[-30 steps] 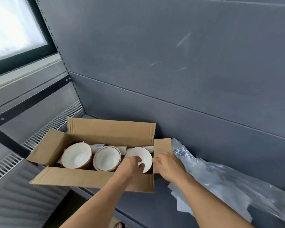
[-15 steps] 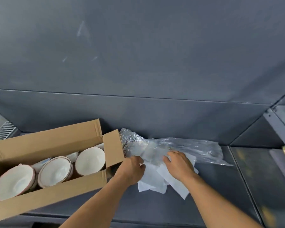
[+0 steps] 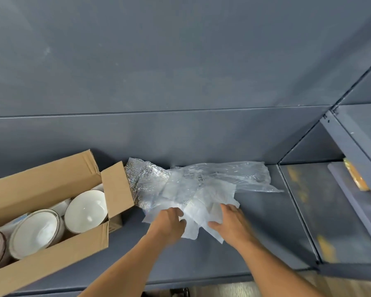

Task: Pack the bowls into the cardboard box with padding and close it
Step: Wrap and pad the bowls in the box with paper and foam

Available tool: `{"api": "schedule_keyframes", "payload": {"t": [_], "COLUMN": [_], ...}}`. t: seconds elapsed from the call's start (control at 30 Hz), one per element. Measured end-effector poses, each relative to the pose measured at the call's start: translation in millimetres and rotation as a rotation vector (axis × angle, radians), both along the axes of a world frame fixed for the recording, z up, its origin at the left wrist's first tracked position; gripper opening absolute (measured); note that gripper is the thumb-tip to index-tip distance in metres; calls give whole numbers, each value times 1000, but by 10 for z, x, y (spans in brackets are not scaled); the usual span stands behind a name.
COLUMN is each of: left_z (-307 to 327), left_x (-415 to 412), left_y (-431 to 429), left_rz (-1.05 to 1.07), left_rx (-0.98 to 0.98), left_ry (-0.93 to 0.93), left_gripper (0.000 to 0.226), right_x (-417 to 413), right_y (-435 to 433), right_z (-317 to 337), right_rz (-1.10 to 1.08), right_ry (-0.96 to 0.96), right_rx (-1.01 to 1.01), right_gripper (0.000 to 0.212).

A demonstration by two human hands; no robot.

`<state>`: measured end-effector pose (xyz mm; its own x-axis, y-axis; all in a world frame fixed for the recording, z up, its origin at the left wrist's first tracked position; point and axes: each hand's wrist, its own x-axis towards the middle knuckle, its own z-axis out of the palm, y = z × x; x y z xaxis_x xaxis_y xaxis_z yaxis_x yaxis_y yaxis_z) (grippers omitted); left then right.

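three round bowls [image 3: 85, 211], corrugated cardboard box [image 3: 41, 185], left hand [image 3: 169, 221] gripping crinkly padding [image 3: 193, 189]

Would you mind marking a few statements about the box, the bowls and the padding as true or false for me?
1. The flaps of the cardboard box stand open. True.
2. Both hands are inside the box. False: the left hand and the right hand are on the padding sheets, which lie on the shelf beside the box.
3. Three bowls show in the box. True, though the third is cut off by the picture's left edge.
4. Padding covers the tops of the bowls. False: their white insides are bare.
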<state>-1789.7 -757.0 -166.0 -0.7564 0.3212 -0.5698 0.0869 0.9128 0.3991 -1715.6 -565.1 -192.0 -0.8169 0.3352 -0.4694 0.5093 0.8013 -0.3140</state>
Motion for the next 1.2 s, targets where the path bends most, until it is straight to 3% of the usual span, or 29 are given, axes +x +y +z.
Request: {"api": "schedule_keyframes", "payload": {"t": [0.33,0.43,0.6,0.7,0.87,1.0,1.07,1.13,1.2], "left_z": [-101,-87,-48,18,228,404,498,548,605], "left_x": [31,49,100,137,208,287,310,281,251], "left_y": [14,48,157,268,400,378,320,285,252], "left_rz": [73,60,97,105,162,333,437,559,690], "left_rx": [26,42,76,115,258,606,793,826,807], "left_ry": [-73,-76,-142,-173,-200,-426,-559,-567,-486], "left_gripper": [36,36,39,43,45,10,27,54,51], "right_x": [-31,16,57,64,71,91,111,151,201], "right_y": [-167,-128,36,164,281,241,171,80,-13], "right_z": [-253,-283,-26,173,504,736,797,829,850], "right_rz": [98,150,146,121,123,178,216,250,291], "right_ry": [-52,-47,-124,-119,4,112,140,157,190], "right_rx": [149,186,11,26,77,111,100,77,58], "right_gripper": [93,77,52,40,31,31,40,50,56]}}
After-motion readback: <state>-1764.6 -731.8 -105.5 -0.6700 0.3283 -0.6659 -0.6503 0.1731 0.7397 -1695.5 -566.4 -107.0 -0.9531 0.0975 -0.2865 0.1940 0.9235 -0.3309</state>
